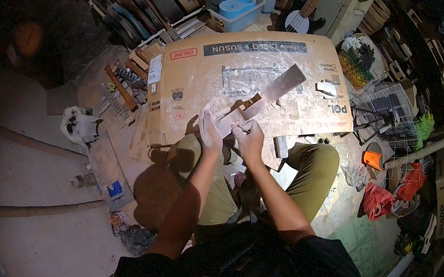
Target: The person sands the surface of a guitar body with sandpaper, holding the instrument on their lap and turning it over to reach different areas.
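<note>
Now left hand [210,131] flat, fingers spread on wooden neck blank [263,100]; right hand [249,136] fingers pinching thin tool over cardboard [196,79].

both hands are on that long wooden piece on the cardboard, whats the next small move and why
Probably a short stroke with the right hand along the near end of the wooden piece. The left hand already lies flat on that end, pinning it to the dusty cardboard sheet, and the right hand seems to grip a thin tool there, too small to identify.
</note>
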{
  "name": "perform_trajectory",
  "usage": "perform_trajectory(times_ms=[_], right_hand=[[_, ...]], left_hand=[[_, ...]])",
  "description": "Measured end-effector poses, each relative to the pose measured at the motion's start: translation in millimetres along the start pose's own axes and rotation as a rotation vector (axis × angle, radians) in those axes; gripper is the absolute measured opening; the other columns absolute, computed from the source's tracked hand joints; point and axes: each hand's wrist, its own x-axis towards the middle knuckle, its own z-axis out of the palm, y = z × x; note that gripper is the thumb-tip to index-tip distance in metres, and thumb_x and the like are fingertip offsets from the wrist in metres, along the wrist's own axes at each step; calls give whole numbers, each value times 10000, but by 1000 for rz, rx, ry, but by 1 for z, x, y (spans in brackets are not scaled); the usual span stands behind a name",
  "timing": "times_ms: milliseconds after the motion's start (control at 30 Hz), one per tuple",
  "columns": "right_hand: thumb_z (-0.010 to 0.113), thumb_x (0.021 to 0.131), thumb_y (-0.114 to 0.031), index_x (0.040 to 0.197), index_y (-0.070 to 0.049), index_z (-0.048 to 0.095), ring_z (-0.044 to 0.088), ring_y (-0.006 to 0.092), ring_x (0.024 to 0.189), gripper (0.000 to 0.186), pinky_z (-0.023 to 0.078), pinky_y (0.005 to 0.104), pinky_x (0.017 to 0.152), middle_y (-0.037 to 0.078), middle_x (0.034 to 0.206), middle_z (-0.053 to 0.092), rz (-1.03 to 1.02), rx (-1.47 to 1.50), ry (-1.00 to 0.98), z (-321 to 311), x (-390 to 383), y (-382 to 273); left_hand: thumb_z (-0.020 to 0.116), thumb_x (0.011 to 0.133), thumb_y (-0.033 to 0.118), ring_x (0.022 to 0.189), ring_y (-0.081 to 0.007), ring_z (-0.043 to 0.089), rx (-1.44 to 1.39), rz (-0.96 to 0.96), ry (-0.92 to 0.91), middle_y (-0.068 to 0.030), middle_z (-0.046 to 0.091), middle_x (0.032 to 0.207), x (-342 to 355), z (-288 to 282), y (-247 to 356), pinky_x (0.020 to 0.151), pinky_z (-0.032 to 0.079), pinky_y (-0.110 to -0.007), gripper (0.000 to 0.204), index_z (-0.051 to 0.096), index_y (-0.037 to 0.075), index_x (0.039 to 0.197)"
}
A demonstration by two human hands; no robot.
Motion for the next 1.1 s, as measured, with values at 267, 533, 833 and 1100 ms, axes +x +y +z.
perform_trajectory(times_ms=[267,533,833,1100], right_hand=[[745,835,-127,789,9,549,563,124,758,243,475,319,674,96,814,640,55,-21,60,-19,3,-34],[762,818,-149,865,6,601,580,122,724,228,483,284,678,64,814,648,333,217,-25,-21,2,-5],[771,805,-157,809,-54,572,483,78,558,224,390,268,499,-10,671,558,412,248,-82,-14,0,-25],[780,754,-161,853,3,609,577,132,690,257,482,316,622,58,777,644,385,216,-123,-14,4,-4]], left_hand=[[298,1058,464,1054,-270,651,196,63,78,-255,675,1130,3,-11,-11,964,497,-364,589,419,21,1425],[313,1052,470,1086,-257,626,186,111,128,-217,688,1128,-1,10,-12,1002,461,-360,590,456,22,1409],[321,1065,402,1087,-289,644,58,54,1,-182,609,1267,-2,-2,-5,1012,463,-371,543,467,-12,1383],[333,1079,308,1124,-260,599,61,59,45,-163,577,1269,-17,19,24,996,465,-365,463,468,-30,1365]])
